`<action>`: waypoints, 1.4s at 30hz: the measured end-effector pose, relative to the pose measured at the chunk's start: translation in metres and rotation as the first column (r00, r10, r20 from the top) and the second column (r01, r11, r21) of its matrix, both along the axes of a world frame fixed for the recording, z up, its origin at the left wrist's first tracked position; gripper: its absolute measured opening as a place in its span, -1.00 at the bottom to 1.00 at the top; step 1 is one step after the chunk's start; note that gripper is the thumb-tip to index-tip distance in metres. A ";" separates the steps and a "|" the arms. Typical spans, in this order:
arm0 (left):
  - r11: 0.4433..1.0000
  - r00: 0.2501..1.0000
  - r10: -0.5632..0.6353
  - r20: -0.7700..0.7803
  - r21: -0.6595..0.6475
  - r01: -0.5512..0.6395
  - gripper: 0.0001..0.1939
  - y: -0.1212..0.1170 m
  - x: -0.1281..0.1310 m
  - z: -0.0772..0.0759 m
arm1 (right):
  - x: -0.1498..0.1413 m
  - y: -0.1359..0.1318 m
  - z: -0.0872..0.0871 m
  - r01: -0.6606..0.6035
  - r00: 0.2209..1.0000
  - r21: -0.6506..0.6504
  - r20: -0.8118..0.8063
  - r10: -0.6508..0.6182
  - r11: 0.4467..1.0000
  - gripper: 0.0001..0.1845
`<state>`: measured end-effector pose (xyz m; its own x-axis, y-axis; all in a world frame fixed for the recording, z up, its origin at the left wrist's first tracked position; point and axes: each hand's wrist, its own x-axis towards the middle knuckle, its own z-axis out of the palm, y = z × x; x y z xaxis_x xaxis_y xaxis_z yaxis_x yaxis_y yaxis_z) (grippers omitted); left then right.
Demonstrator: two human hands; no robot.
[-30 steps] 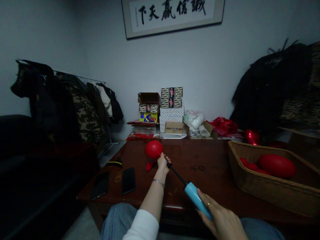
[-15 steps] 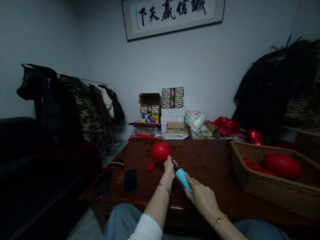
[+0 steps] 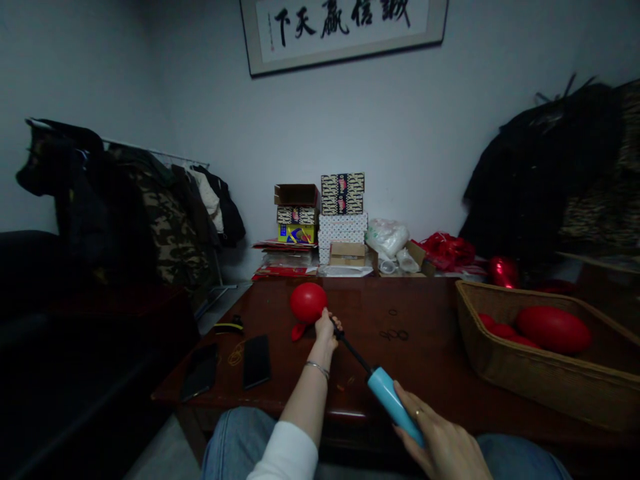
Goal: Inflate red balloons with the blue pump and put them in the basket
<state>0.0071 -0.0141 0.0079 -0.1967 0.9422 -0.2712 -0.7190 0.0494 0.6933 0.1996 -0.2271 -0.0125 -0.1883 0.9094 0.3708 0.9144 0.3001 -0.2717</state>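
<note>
My left hand (image 3: 325, 327) is closed around the neck of a small red balloon (image 3: 308, 301) where it meets the tip of a hand pump's black rod (image 3: 352, 349). The balloon is partly blown up and hangs just above the dark wooden table (image 3: 430, 360). My right hand (image 3: 440, 443) grips the light blue pump barrel (image 3: 394, 404), which is drawn back toward me so the rod shows at full length. A flat red balloon (image 3: 299, 331) lies on the table beside my left hand.
A wicker basket (image 3: 540, 380) at the right holds blown-up red balloons (image 3: 553, 329). Two dark phones (image 3: 256, 361) and rubber bands lie at the table's left. Stacked boxes (image 3: 342, 220), bags and red items line the far edge. Coats hang at left and right.
Half a second ago the blue barrel was pushed in against my left hand; my right hand has pulled it back toward me, baring the rod. The balloon looks slightly bigger than a second ago.
</note>
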 end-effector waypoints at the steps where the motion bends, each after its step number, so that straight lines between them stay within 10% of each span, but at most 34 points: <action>1: 1.000 1.000 0.003 0.001 -0.004 -0.003 -0.72 0.001 -0.001 0.001 | 0.003 -0.002 0.000 -0.009 1.000 0.004 -0.012 0.009 1.000 -0.44; 19: 0.999 0.998 -0.046 -0.041 0.000 0.046 -0.72 -0.009 0.028 0.001 | -0.050 0.050 0.040 0.096 0.991 -0.084 0.104 -0.087 0.992 -0.45; 42: 0.998 1.000 0.024 -0.016 0.057 -0.023 -0.63 -0.004 0.015 0.008 | -0.003 0.010 0.005 0.051 0.999 -0.043 0.020 -0.050 0.998 -0.47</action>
<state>0.0218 -0.0183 0.0160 -0.2232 0.9510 -0.2140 -0.7076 -0.0071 0.7066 0.1966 -0.2174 -0.0078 -0.1482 0.9331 0.3276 0.9332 0.2417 -0.2661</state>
